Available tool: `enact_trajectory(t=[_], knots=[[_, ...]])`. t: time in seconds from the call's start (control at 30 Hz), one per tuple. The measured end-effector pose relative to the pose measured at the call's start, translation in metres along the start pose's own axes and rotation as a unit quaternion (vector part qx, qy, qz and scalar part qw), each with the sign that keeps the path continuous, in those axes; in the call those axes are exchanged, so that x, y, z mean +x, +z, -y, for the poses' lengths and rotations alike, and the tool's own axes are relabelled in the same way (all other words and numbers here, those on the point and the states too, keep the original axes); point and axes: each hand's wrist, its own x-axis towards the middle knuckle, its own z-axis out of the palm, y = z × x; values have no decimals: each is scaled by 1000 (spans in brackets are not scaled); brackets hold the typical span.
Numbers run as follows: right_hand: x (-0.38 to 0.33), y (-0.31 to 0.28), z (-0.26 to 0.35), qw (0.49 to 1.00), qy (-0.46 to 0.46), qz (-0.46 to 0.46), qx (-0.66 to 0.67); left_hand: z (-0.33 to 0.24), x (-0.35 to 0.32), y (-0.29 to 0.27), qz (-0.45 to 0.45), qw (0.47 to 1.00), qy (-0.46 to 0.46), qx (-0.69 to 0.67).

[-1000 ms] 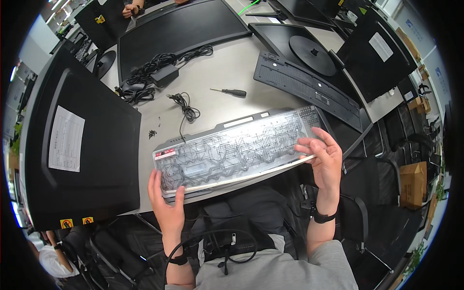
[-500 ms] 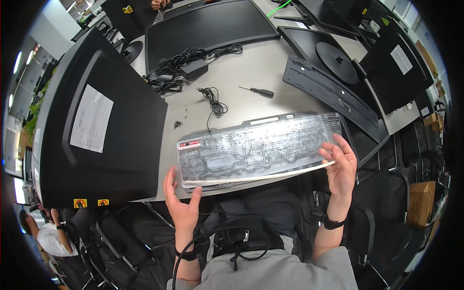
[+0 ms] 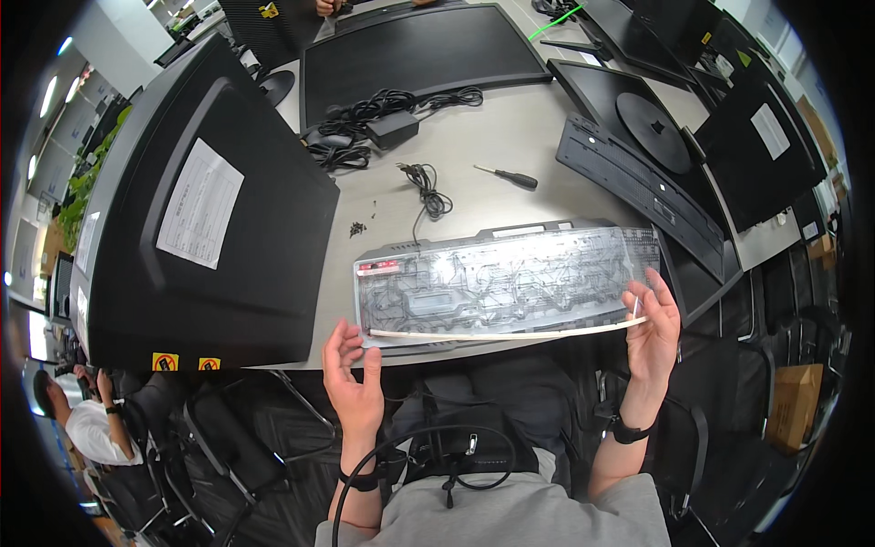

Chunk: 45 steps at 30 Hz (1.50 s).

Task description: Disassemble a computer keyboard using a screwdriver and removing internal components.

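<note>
An opened keyboard (image 3: 374, 292) lies at the desk's front edge, its inside covered by shiny clear sheets with printed traces (image 3: 510, 278). Along its near side runs a long, thin white strip (image 3: 510, 336), slightly bowed. The right end of that strip is pinched between the fingers of my right hand (image 3: 654, 333). My left hand (image 3: 354, 387) is open at the keyboard's near left corner, fingers apart; whether it touches the corner I cannot tell. The keyboard's coiled cable (image 3: 430, 193) rests behind it. Small dark screws (image 3: 357, 229) and a screwdriver (image 3: 510, 176) lie farther back.
A large black computer case (image 3: 273, 237) stands at left. A long black keyboard panel (image 3: 643, 191) leans on a monitor (image 3: 583, 91) at right. Black cables with a power adapter (image 3: 394, 132) lie before another monitor (image 3: 428, 55). Another person's hand (image 3: 330, 7) shows at the far edge.
The white strip's left part has shifted away from the keyboard's front edge, over the sheets, and bows more. My right hand still pinches it; my left stays open. The whole view has shifted slightly.
</note>
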Motion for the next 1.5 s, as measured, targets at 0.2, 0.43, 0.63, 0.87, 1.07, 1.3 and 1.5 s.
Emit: enact_trajectory(t=[0.2,0.43,0.63,0.87,1.07,1.3,1.5], knots=[[-3,-1,-6,999,11,-13,28,-10,4,-7,46,989,-129,-63],[-5,9,-15,999,32,-3,39,-24,15,3,-39,970,113,212],[-3,28,-7,1000,14,-13,-15,-20,46,2,-60,952,206,217],[17,61,22,989,17,20,-148,-30,80,-4,-23,926,269,263],[33,90,47,966,-32,62,-247,-31,90,-9,10,921,296,252],[56,119,57,954,-65,121,-266,-27,93,-13,-11,924,298,238],[62,176,87,922,-88,222,-304,-21,90,-15,-31,933,279,224]])
